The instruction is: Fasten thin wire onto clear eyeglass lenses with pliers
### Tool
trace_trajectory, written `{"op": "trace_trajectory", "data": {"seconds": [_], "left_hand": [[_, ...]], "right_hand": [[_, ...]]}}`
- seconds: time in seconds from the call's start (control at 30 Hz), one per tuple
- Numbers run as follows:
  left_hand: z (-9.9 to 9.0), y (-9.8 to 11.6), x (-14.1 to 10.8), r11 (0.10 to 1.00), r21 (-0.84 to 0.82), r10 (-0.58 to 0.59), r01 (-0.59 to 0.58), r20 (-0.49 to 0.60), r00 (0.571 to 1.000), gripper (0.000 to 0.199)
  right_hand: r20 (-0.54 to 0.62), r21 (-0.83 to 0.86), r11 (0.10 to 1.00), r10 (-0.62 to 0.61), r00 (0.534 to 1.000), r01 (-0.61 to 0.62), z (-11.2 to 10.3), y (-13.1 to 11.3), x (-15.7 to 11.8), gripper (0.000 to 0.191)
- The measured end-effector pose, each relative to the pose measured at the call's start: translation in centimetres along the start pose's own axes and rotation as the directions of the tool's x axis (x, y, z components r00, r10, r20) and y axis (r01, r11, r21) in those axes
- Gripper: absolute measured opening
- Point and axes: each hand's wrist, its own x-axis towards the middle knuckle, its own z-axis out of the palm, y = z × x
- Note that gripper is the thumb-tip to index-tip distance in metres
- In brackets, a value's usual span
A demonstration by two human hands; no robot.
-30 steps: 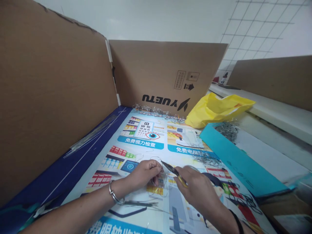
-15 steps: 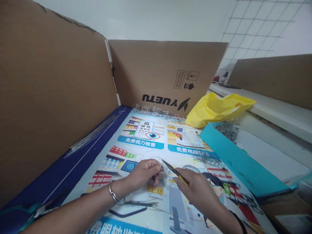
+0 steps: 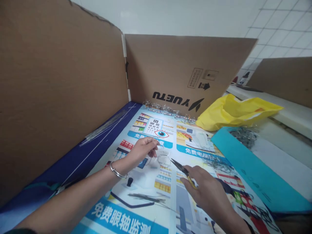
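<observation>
Bangle (image 3: 118,170): shiny silver, slim, rounded, circling the left arm (image 3: 80,198).
Left hand (image 3: 143,150): bare, just beyond the bangle.
Left sleeve (image 3: 23,231): dark edge, well back from the bangle; its cloth too little seen.
Right hand (image 3: 204,183): bare, to the bangle's right.
Wristband (image 3: 249,226): black, narrow, on the right arm (image 3: 230,209), farther right of the bangle.
</observation>
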Motion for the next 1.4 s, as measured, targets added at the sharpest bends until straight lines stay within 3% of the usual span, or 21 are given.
{"op": "trace_trajectory", "data": {"seconds": [0.27,0.53,0.83,1.07,1.23,1.4], "left_hand": [[-2.3,-0.4,1.6,0.995,-0.095,0.011,-0.026,-0.158,0.987,0.023],[-3.1,-1.2,2.3,0.979,-0.196,-0.002,-0.058,-0.292,0.956,0.018],[-3.2,-1.7,2.8,0.969,-0.233,-0.014,-0.077,-0.365,0.931,0.019],[-3.2,-2.1,3.0,0.956,-0.286,-0.044,-0.058,-0.34,0.939,0.016],[-3.2,-2.3,2.8,0.955,-0.295,-0.067,-0.022,-0.286,0.956,0.014],[-3.2,-2.7,2.6,0.95,-0.311,-0.043,-0.019,-0.189,0.981,0.018]], "right_hand": [[0.232,-0.125,0.986,-0.083,0.969,0.114,0.3,-3.0,2.5,0.026],[0.325,-0.165,0.984,-0.01,0.946,0.067,1.1,-4.7,7.2,0.025],[0.246,-0.228,0.95,-0.157,0.957,0.215,2.5,-6.1,10.2,0.015],[0.217,-0.252,0.926,-0.23,0.949,0.282,3.8,-6.5,10.7,0.011],[0.15,-0.268,0.933,-0.208,0.967,0.242,3.6,-5.5,10.0,0.012],[0.033,-0.334,0.936,-0.11,0.993,0.115,2.5,-2.4,8.0,0.019]]}}
